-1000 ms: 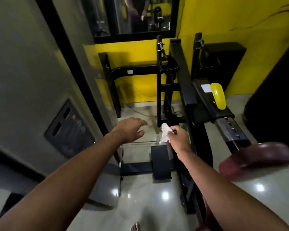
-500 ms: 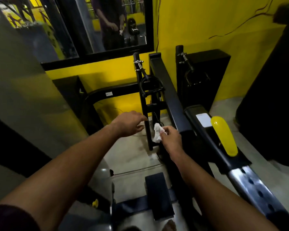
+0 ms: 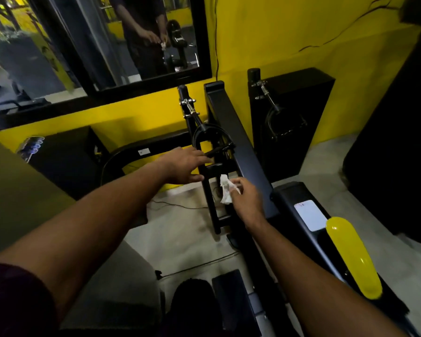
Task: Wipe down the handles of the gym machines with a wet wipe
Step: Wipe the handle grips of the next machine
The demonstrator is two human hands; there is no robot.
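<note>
Stirrup handle about to be reached, wipe pinched loosely beside it

The wet wipe [image 3: 225,190] is pinched between thumb and fingertips of the right hand [image 3: 247,199], most of it hanging free and crumpled, just below and right of the black stirrup handle [image 3: 213,142]; the fingers of the left hand [image 3: 186,166] are spread wide and flat, their tips at or just short of the handle's grip bar, contact not being resolvable. The wipe could be dropped or snagged on the black upright [image 3: 210,203] close beside it, since so little of it is gripped. The handle hangs from a metal clip [image 3: 188,108] and may swing away unless steadied, leaving the grip only partly wiped. Both forearms are extended forward, the left wrist palm-down, the right turned inward. A second handle [image 3: 281,122] hangs well apart to the right, untouched.
</note>
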